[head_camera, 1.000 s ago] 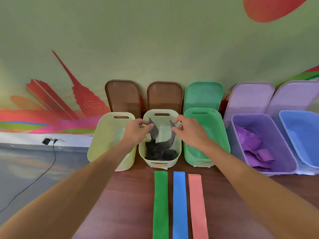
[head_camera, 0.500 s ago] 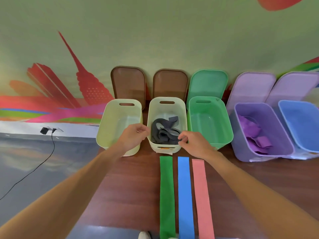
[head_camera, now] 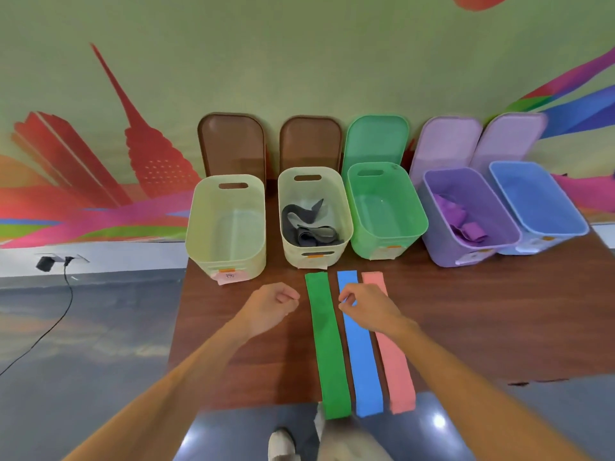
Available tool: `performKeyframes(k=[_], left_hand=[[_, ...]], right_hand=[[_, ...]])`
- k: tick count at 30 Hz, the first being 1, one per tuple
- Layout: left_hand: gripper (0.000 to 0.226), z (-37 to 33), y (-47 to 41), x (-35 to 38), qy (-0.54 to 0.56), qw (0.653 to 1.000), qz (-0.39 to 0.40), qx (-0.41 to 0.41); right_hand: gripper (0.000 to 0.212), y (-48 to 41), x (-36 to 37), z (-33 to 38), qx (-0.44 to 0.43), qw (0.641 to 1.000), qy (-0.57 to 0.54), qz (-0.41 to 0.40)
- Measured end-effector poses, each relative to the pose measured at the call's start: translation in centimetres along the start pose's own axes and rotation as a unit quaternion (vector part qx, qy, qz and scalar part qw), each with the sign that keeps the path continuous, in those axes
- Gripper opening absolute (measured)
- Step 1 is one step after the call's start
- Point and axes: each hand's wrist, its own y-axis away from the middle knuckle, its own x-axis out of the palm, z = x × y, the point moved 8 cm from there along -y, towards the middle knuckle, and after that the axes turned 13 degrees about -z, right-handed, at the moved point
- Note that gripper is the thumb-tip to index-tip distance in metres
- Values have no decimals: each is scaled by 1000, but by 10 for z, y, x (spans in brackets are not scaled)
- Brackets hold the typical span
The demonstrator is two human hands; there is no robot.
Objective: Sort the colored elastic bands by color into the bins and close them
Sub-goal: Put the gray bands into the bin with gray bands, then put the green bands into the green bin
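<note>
Three flat bands lie side by side on the wooden table (head_camera: pixel 499 327): green band (head_camera: pixel 327 344), blue band (head_camera: pixel 364 367), pink band (head_camera: pixel 397 367). My left hand (head_camera: pixel 271 306) hovers left of the green band, fingers loosely curled, holding nothing. My right hand (head_camera: pixel 367 307) hangs over the blue band's far end, fingers loosely curled, nothing in it. Behind them stand five open bins: an empty cream bin (head_camera: pixel 226 227), a cream bin (head_camera: pixel 312 173) with grey bands (head_camera: pixel 309 227), a green bin (head_camera: pixel 386 211), a purple bin (head_camera: pixel 439 241) with purple bands (head_camera: pixel 467 224), and a blue bin (head_camera: pixel 532 201).
Five lids lean on the wall behind the bins: two brown lids (head_camera: pixel 233 144) (head_camera: pixel 311 141), a green lid (head_camera: pixel 376 138) and two lilac lids (head_camera: pixel 446 141) (head_camera: pixel 512 134). The table ends just left of the cream bin. A black cable (head_camera: pixel 63 294) runs over the floor at left.
Both hands let go of a grey band, which now lies in the middle cream bin. They have drawn back toward me, to either side of the green band's far end.
</note>
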Motion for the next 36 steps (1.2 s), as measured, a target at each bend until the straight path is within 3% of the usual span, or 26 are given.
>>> performKeyframes(k=[6, 18, 28, 36], left_hand=[[14, 31, -22, 32, -8, 999, -19, -40], [39, 36, -103, 77, -58, 982, -172, -45], [12, 34, -119, 81, -76, 971, -220, -54], [10, 34, -108, 82, -35, 982, -183, -42]], right_hand=[[23, -24, 20, -21, 6, 1000, 8, 27], [23, -66, 57, -81, 45, 995, -79, 33], [21, -64, 65, -105, 62, 993, -85, 44], [23, -72, 63, -93, 49, 995, -78, 40]])
